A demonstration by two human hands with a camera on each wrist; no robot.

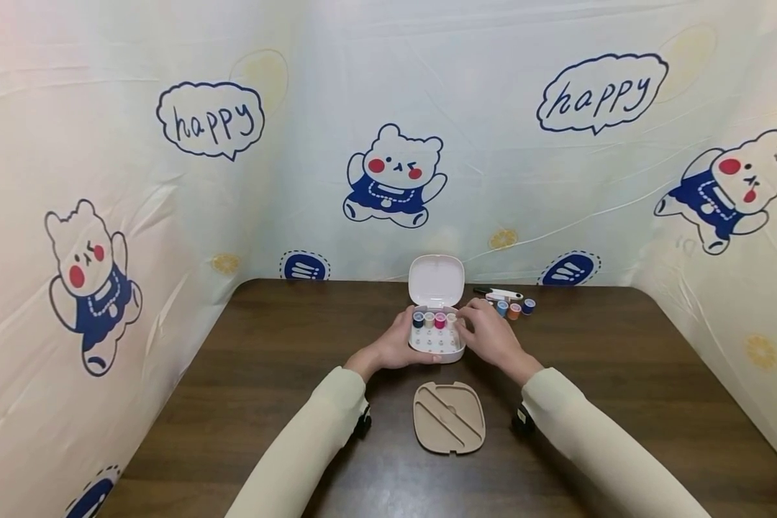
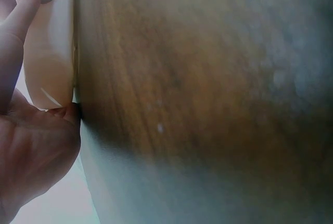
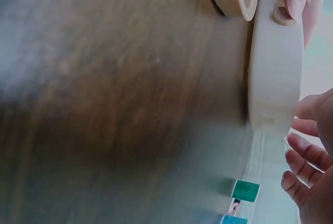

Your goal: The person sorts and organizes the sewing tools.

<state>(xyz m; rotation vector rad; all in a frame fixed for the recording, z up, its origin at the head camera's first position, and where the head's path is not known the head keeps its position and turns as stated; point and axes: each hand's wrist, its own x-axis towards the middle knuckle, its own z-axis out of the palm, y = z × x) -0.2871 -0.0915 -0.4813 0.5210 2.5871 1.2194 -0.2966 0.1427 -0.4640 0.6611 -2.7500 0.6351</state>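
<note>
Sleeves (image 1: 326, 424) nearest, left hand (image 1: 391, 345) bracing case (image 1: 452, 357)

Left wraps its side, thumb at front. Right hand (image 1: 490, 333) half-curled at right rim; can't tell if it pinches the end spool (image 1: 451, 319). I'd hold case steady, lower spools squarely. Loose spools (image 1: 514, 311) right, on desk (image 1: 285, 352).

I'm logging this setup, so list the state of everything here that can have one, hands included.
White case: open, lid raised
Spools in case: standing in a back row
Front pegs: bare where visible
Tan tray: lying flat, apart from the case
Loose spools: right of the case
Black-and-white tool: lying beyond the loose spools
Left hand: gripping the case
Right hand: at the row's right end, grip unclear
</note>
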